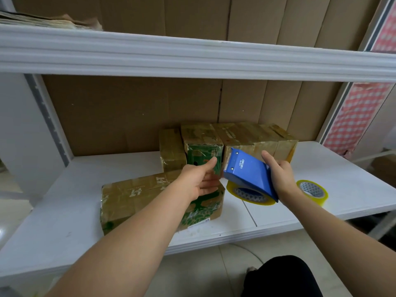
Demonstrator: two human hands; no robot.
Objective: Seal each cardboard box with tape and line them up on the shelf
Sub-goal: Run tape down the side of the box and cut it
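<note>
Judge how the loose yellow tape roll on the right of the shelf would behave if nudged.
The loose tape roll lies flat on the shelf, so it would probably slide rather than roll. Its hollow core suggests it is light. Its glossy surface may be slippery.

Cardboard backing, checked cloth, old papers

Brown cardboard sheets line the back wall; red-and-white checked cloth hangs at right; a worn paper stack lies upper left; pale floor tiles below.
</note>
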